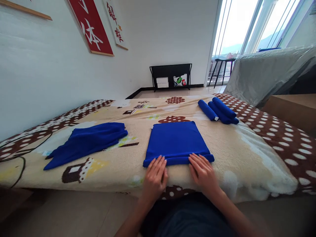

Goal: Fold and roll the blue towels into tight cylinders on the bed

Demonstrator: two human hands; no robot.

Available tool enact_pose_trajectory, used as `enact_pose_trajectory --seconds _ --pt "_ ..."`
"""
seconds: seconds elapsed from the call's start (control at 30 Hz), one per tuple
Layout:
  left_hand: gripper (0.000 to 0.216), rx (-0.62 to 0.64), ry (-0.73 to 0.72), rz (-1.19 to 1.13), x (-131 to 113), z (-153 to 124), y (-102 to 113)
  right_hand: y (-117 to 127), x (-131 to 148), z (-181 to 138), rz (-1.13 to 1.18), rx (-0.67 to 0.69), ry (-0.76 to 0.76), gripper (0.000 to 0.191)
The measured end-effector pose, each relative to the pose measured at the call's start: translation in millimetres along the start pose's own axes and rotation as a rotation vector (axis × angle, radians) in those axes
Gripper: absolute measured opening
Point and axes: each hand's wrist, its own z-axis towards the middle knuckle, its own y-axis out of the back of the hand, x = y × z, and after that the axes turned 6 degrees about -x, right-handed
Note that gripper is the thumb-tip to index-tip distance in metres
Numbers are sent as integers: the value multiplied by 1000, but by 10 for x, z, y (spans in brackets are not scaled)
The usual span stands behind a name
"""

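A blue cloth (176, 138) lies spread on the bed in front of me, its near edge turned into a narrow roll. My left hand (155, 174) rests its outstretched fingertips on the left part of this roll. On the right part lie the fingers of my right hand (203, 171), also stretched out. Both thumbs sit on the near side, apart from the fingers, and neither hand is gripping the cloth. Left of it is a crumpled blue cloth (89, 141). Toward the back right are several blue rolls, one nearer the middle (207, 110) with a white tag.
The bed has a cream and brown dotted blanket (247, 164). A dark cable (23, 164) runs over its left side. Beyond stand a black rack (170, 70) and a stool (223, 65). A plastic-covered piece (271, 69) and a cardboard box (291, 108) are at the right.
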Motion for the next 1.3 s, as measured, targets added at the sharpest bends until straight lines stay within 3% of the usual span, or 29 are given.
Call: enact_pose_trajectory --seconds 0.13,0.33,0.4,0.53,0.67,0.77,0.9,0.97,1.1,1.2,1.3 --pt "44 56 -48 -84 -146 154 -174 -156 182 124 59 87 29 34" --pt "45 69 119 50 412 -189 115 121 -417 -135 -136 109 -97 37" --pt "43 55 147 117 453 -219 198 176 -463 -165 -184 94 -127 37" --pt "40 50 134 108 100 49 101 43 -94 1 -131 60 -84 34" --pt "44 168 24 -66 -204 301 -123 -148 239 186 6 167 9 38" --pt "42 177 127 -9 -21 200 -113 -105 55 145 -80 200 -71 40" --pt "40 133 270 160 417 -87 105 133 -428 -50 -246 189 -136 41" --pt "37 97 294 206 471 -118 177 205 -511 -87 -283 167 -141 40" --pt "39 66 217 137 153 135 93 105 -191 67 -209 130 -119 39" --pt "44 210 87 -58 -129 368 -71 -89 154 249 -49 205 -55 40" --pt "42 301 152 -76 -112 404 -139 -189 200 313 -24 257 -100 39"
